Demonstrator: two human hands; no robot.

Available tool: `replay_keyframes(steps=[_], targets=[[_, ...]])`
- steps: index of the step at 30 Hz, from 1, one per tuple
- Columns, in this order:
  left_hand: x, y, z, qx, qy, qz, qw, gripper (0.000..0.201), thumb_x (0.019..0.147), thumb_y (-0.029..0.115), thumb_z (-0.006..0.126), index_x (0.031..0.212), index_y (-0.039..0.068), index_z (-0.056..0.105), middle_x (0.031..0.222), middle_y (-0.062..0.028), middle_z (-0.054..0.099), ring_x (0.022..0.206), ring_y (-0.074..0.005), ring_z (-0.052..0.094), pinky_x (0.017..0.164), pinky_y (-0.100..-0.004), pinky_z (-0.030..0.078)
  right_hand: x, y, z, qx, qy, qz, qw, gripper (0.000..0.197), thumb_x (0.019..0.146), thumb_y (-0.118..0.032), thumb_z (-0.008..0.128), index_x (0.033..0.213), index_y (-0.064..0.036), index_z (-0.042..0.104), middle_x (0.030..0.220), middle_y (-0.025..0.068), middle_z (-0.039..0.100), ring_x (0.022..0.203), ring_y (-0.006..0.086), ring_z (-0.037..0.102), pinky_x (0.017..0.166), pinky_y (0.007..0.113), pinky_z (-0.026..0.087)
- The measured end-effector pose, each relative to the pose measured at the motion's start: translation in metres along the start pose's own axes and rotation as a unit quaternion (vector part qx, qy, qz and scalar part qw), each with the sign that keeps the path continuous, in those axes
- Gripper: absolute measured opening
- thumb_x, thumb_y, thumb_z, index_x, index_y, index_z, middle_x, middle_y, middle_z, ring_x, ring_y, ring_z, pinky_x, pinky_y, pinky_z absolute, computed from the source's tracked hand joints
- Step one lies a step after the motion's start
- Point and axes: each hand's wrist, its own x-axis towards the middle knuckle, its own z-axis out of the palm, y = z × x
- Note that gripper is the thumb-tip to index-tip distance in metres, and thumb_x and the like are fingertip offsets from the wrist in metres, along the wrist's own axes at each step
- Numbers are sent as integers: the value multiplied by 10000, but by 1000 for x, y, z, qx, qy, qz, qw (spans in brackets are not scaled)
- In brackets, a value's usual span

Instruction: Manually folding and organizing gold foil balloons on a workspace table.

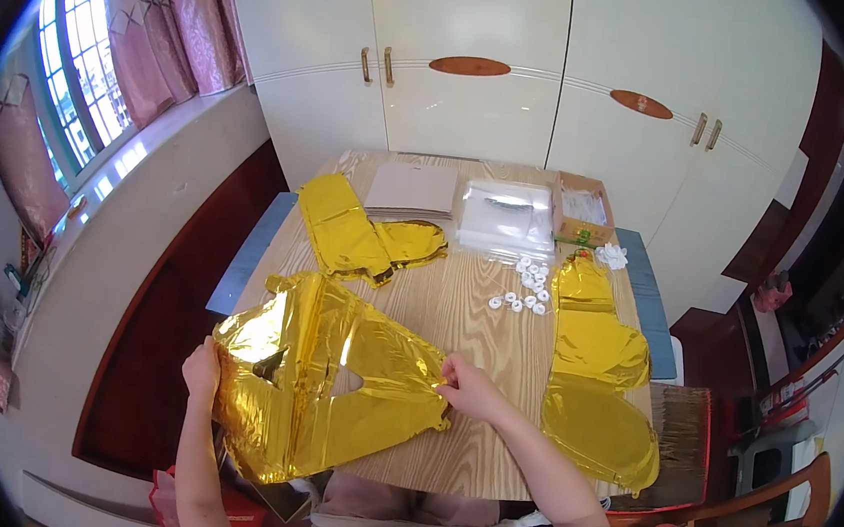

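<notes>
A large flat gold foil balloon (383, 361), uninflated and creased, with small cut-out openings, is spread over the near left of the wooden table (445, 456). My left hand (200, 370) grips its left edge, just past the table's side. On its right edge, the fingers of my right hand (469, 386) pinch the foil. Behind it, a folded gold foil balloon (340, 226) lies at the far left. Along the table's right side stretches another flat gold foil balloon (593, 379).
Several small white rolls (531, 283) lie right of centre. At the back are a stack of cardboard sheets (410, 190), clear plastic bags (506, 226) and a box (584, 212) of clear packets. White cabinets (483, 28) stand behind. A wooden chair (814, 489) and a broom (682, 427) stand at right.
</notes>
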Motion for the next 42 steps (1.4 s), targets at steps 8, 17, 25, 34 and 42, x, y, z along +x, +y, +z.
replay_keyframes(steps=[8,17,25,34,42], targets=[[-6,50,-47,-72,120,80,987,250,773,120,652,985,61,535,902,-153,590,886,-317,568,774,-422,452,-1,-11,0,85,29,35,995,368,752,-168,751,931,-62,447,716,47,543,664,147,521,605,297,441],[-57,267,-136,-394,-176,166,887,335,780,350,678,743,25,603,681,-151,612,662,-341,610,611,-422,489,-1,-5,23,95,106,-31,989,459,710,-247,811,886,-76,423,664,27,487,595,140,467,552,295,415],[-40,282,-99,-403,-364,118,831,365,796,343,607,777,-21,635,658,-154,631,619,-294,637,611,-373,513,-6,-22,17,86,91,-36,992,417,753,-235,775,926,-65,435,638,40,485,572,143,459,539,293,396],[-17,186,-49,-490,-319,8,811,178,816,145,603,894,-15,595,736,-134,626,712,-215,629,648,-341,488,-3,-14,13,-5,77,-18,997,213,843,-180,602,1012,-85,515,688,116,601,648,290,595,593,390,449],[-12,114,-62,-201,-96,21,975,192,891,201,546,968,26,533,823,-223,645,792,-420,618,693,-492,477,-6,-8,15,-131,75,-47,987,148,844,-156,532,962,-98,600,817,112,652,772,311,628,661,414,487]])
